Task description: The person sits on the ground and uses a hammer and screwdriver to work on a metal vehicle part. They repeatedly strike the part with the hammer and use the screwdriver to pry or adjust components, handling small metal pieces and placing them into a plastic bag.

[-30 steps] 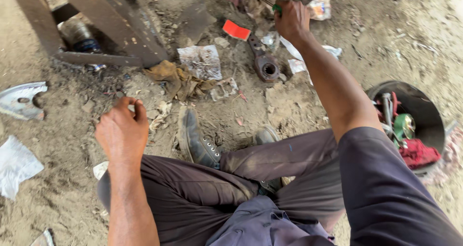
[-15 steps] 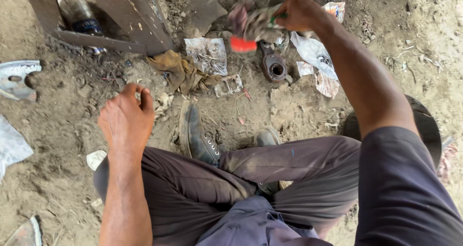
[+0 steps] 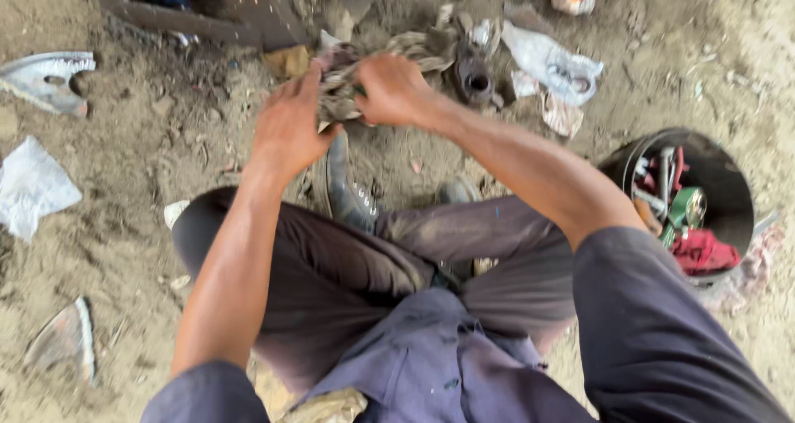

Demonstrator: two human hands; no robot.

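Both of my hands meet in front of me on a dirty, crumpled rag [image 3: 344, 79]. My left hand [image 3: 290, 120] grips its left side with the fingers curled into the cloth. My right hand [image 3: 393, 90] is closed on its right side, and a strip of the rag trails off toward the upper right. I squat on sandy ground with my knees apart. A dark shoe [image 3: 348, 191] shows just below the hands.
A round black metal part [image 3: 474, 75] lies on the ground beyond my right hand, with plastic wrappers [image 3: 551, 62] next to it. A black bucket [image 3: 729, 183] of tools and red cloth stands at right. Metal scraps [image 3: 45, 75] and white paper [image 3: 29, 183] lie at left.
My right hand has pulled the rag back from the far litter toward me. My left hand has risen off my knee and taken hold of the rag as well.
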